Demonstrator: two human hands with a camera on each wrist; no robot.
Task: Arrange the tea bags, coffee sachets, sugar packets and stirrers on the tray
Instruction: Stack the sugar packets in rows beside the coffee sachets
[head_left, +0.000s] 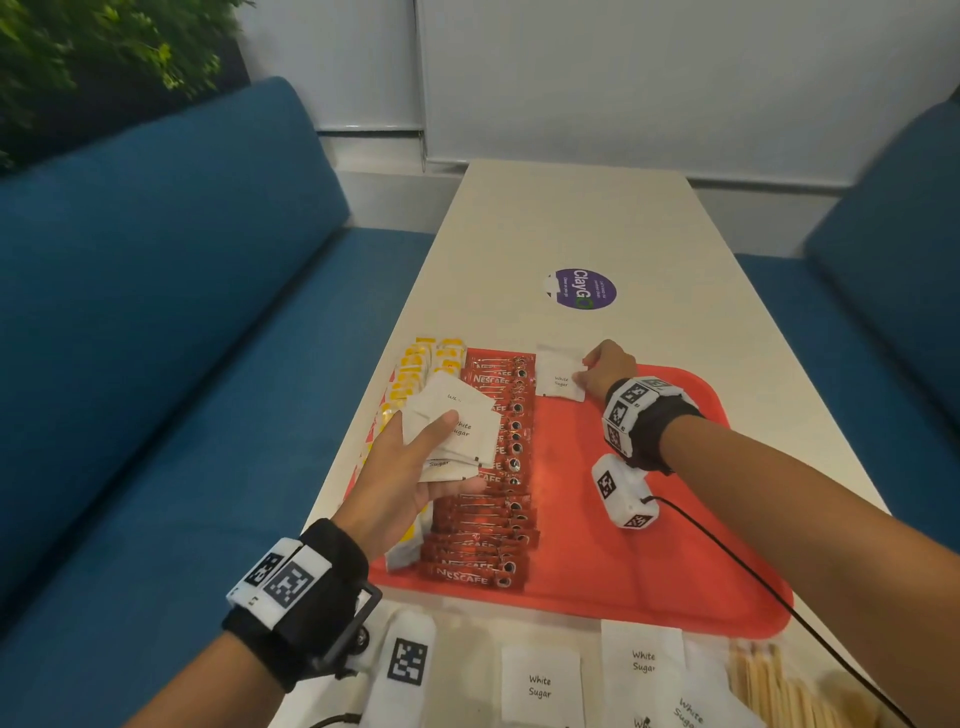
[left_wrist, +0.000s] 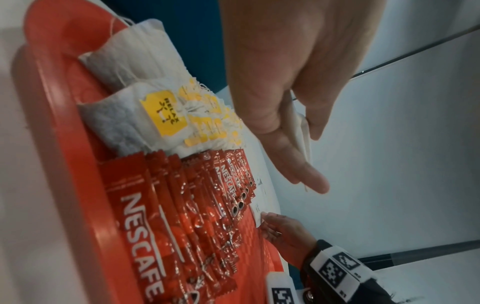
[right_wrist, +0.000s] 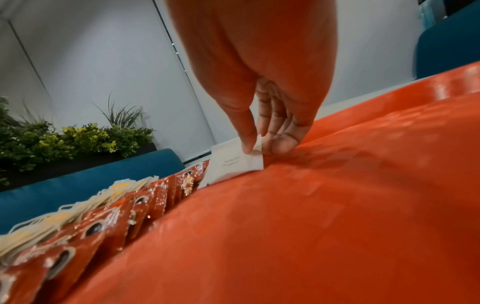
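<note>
Loose sugar packets (head_left: 540, 685) lie at 6 o'clock — the pinched packet (head_left: 560, 381) should be laid flush beside the coffee sachets (head_left: 496, 467) by the right hand (head_left: 609, 366), a stack (head_left: 451, 426) being held in the left hand's (head_left: 415, 475) grip.

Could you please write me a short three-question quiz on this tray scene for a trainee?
1. True or false: the row of red Nescafe coffee sachets lies between the yellow-tagged tea bags and the bare part of the red plastic tray.
2. What does the left hand hold? A) wooden stirrers B) a fan of white paper sugar packets C) nothing
3. Fill in: the right hand pinches a single white sugar packet at the tray's ____ edge.

Key: 1 true; 2 B; 3 far.
</note>
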